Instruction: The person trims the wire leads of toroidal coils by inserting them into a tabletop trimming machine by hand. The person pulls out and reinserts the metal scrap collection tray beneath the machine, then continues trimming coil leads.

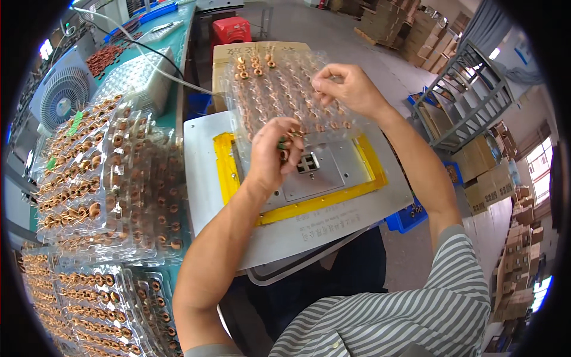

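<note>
My left hand (pixel 275 152) is closed over the metal plate of the machine (pixel 205 172), with a few small copper-wound ring coils (pixel 284 143) showing green between its fingers. To the right and farther off, my right hand (pixel 351 89) is pinched above a clear plastic tray (pixel 285 89). Whatever sits between its fingertips is too small to make out. Copper coils (pixel 256 65) stand in the tray's far left pockets, and more line its near edge. Just right of my left hand, a small metal fixture with square openings (pixel 307 163) is set in the plate, framed by yellow tape (pixel 321 201).
Stacked clear trays full of copper coils (pixel 77 184) rise on the left, beside a fan (pixel 62 95) and a white tray stack (pixel 137 83) on the green bench. A cardboard box (pixel 262 50) supports the clear tray. A metal rack (pixel 464 101) and blue bins (pixel 410 217) stand right.
</note>
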Motion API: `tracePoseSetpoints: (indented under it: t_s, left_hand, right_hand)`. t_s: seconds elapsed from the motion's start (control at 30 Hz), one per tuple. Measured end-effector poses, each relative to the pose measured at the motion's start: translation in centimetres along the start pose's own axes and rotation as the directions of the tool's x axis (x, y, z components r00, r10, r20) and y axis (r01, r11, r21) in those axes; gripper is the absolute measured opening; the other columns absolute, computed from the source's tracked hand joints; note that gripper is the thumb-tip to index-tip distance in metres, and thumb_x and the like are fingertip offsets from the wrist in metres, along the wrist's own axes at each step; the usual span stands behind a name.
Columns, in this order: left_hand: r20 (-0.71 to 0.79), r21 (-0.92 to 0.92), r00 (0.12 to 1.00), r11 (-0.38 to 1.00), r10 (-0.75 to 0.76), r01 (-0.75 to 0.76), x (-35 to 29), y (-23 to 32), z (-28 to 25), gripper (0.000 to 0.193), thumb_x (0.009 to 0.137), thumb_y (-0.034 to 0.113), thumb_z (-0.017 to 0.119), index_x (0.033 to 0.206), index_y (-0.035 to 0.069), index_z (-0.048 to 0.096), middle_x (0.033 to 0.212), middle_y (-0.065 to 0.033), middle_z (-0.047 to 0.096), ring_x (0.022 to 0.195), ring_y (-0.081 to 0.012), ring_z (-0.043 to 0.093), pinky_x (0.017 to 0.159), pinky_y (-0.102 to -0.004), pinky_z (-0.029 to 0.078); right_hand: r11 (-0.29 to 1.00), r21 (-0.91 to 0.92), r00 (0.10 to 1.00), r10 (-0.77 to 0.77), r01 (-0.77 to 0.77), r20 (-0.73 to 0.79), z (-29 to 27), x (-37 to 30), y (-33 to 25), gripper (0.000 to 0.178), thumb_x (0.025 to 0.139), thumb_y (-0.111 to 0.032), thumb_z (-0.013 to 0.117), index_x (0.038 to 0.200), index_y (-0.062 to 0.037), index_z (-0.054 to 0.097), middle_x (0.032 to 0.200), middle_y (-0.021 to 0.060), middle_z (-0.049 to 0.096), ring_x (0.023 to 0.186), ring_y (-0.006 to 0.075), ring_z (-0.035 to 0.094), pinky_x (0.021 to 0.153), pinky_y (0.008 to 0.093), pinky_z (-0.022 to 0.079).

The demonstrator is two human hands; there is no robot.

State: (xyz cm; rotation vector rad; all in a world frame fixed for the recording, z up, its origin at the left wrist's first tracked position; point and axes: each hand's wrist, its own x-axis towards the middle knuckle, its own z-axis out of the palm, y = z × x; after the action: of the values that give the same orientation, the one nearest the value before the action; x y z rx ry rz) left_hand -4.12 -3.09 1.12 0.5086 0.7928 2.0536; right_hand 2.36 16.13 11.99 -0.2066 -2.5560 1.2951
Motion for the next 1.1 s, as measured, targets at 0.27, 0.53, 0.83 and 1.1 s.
tracePoseSetpoints:
  t_s: [0.27, 0.53, 0.83, 1.1]
  left_hand:
    - [-0.055, -0.079, 0.998, 0.996, 0.028, -0.033, 0.4, 0.9, -0.1, 0.023, 0.093, 0.030, 0.053, 0.096, 0.007, 0.059, 0.068, -0.0051, 0.058, 0.037, -0.0130, 0.037, 0.033, -0.0245, 0.024]
    - [-0.010, 0.034, 0.997, 0.996, 0.077, -0.077, 0.3, 0.6, 0.0, 0.020, 0.091, 0.023, 0.055, 0.097, 0.005, 0.060, 0.069, -0.0061, 0.058, 0.041, -0.0124, 0.041, 0.035, -0.0243, 0.026]
    - [-0.020, 0.124, 0.997, 0.990, 0.072, -0.069, 0.4, 0.8, -0.1, 0.018, 0.093, 0.022, 0.052, 0.095, 0.006, 0.060, 0.071, -0.0046, 0.057, 0.043, -0.0112, 0.041, 0.035, -0.0232, 0.025]
    - [-0.021, 0.138, 0.997, 0.988, 0.069, -0.066, 0.2, 1.0, 0.2, 0.018, 0.092, 0.021, 0.053, 0.096, 0.004, 0.060, 0.072, -0.0054, 0.058, 0.043, -0.0111, 0.042, 0.035, -0.0230, 0.025]
  right_hand:
    - [0.934, -0.312, 0.985, -0.160, 0.173, 0.066, 1.2, -6.5, 2.5, 0.019, 0.082, -0.020, 0.075, 0.093, -0.0045, 0.070, 0.078, 0.0043, 0.070, 0.068, 0.0117, 0.062, 0.065, 0.0277, 0.049]
    - [0.881, -0.412, 0.972, -0.212, 0.234, 0.099, 3.9, -8.1, 4.3, 0.016, 0.080, -0.012, 0.071, 0.093, -0.0041, 0.065, 0.086, 0.0115, 0.068, 0.083, 0.0282, 0.066, 0.074, 0.0366, 0.051]
    - [0.843, -0.424, 0.943, -0.303, 0.331, 0.134, 5.8, -7.6, 4.7, 0.017, 0.081, -0.009, 0.070, 0.095, -0.0017, 0.065, 0.089, 0.0127, 0.067, 0.083, 0.0293, 0.065, 0.074, 0.0381, 0.051]
    - [0.851, -0.436, 0.955, -0.285, 0.294, 0.088, 6.5, -7.3, 5.5, 0.017, 0.081, -0.008, 0.070, 0.095, -0.0012, 0.064, 0.090, 0.0137, 0.067, 0.083, 0.0314, 0.065, 0.074, 0.0386, 0.051]
